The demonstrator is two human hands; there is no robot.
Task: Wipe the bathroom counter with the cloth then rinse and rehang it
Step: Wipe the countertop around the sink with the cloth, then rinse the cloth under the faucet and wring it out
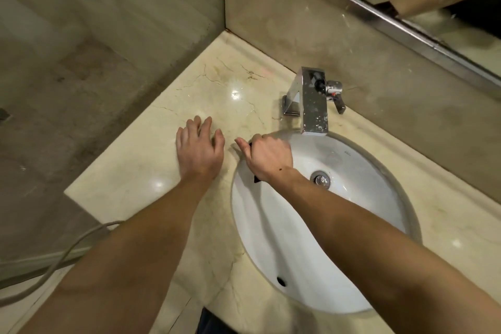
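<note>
- Right hand (267,156) is curled tight around a dark cloth (256,179). Only small scraps of it peek out, by the thumb and under the wrist, and most of it is hidden in the fist.
- That fist sits right on the left lip of the sink (298,238), where the basin meets the counter (151,171).
- Left hand (199,148) lies flat just beside it, fingers spread, holding nothing and pressing on the marble.
- Looks like the wiping step, working the rim. The marble shines, but I can't tell how much of it has been covered.
- The faucet (313,106) shows no water running and the basin looks dry, so I judge the rinse is not yet begun.
- No hook or rail in view, so rehanging is left too.
</note>
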